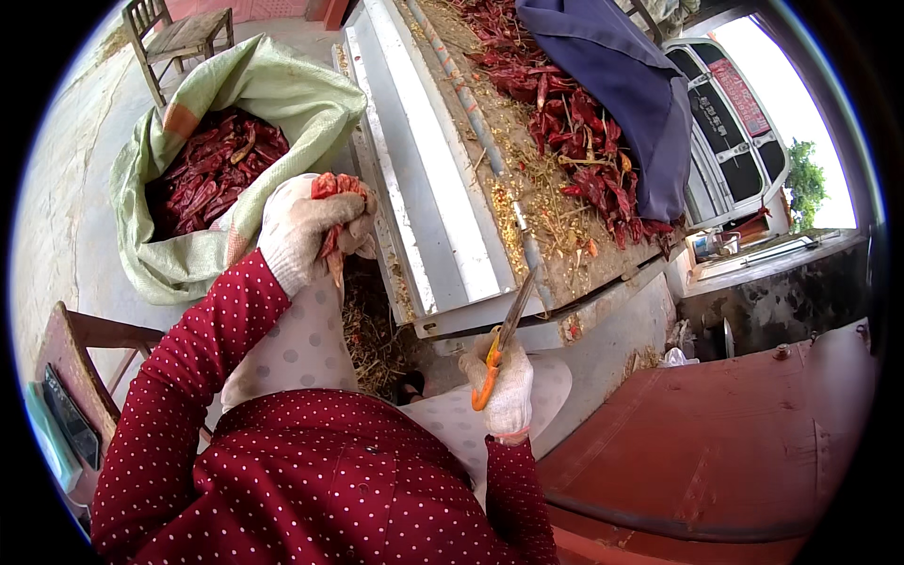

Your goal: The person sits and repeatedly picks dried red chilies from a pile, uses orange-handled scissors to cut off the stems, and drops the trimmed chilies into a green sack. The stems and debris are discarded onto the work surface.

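In a white knit glove, my left hand point(294, 231) is closed around a small bunch of dried red chili peppers point(339, 185), whose ends poke out above and below the fingers. My right hand point(511, 391), also gloved, grips scissors point(494, 353) with orange handles; the long blades point up and away, near the table's front corner. The blades are apart from the held bunch. Left of my left hand stands an open pale green woven sack point(325, 99) with many dried red chili peppers point(226, 160) inside. More chili peppers point(574, 127) lie heaped on the worktable at the far right.
Dark blue cloth point(617, 94) partly covers the heap. Yellow seeds and stem scraps litter the worktable point(443, 104), beside a white metal channel point(424, 188). A wooden chair point(184, 38), a stool with a phone point(71, 414), a red metal surface point(697, 443) and a parked van point(730, 122) surround me.
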### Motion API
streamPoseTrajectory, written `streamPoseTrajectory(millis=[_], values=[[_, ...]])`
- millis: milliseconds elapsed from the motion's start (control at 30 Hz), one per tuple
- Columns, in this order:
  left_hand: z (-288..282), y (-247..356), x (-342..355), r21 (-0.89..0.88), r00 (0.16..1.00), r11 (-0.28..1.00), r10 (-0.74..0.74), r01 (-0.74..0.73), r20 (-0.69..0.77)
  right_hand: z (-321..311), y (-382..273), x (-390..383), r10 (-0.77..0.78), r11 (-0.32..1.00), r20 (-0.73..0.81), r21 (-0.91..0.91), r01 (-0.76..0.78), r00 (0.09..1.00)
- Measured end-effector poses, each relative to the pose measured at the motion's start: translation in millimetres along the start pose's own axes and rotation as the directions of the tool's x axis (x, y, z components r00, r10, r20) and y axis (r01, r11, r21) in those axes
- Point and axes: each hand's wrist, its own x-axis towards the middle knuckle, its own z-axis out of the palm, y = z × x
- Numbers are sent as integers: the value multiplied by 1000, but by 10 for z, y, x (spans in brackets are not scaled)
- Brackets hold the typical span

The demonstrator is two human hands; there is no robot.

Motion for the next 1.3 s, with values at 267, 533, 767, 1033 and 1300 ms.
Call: streamPoseTrajectory(millis=[267, 533, 767, 1033, 1300], values=[[-1684, 686, 182, 329, 920, 944, 123, 7, -373, 297, 243, 80, 52, 998, 252, -49, -40, 966], [-1957, 679, 78, 781, 828, -325, 388, 533, -404, 809, 1808, 492, 218, 945, 502, -323, -52, 837], [-1784, 760, -100, 861, 844, -298, 482, 411, -236, 1248, 1478, 790, 477, 579, 497, -798, 167, 724], [-258, -22, 379, 743, 959, 652, 88, 150, -271, 1483, 1550, 1052, 603, 473, 524, -842, 259, 601], [-319, -68, 308, 257, 899, 924, -163, 283, -406, 1826, 1581, 1056, 609, 382, 604, -791, 478, 514]])
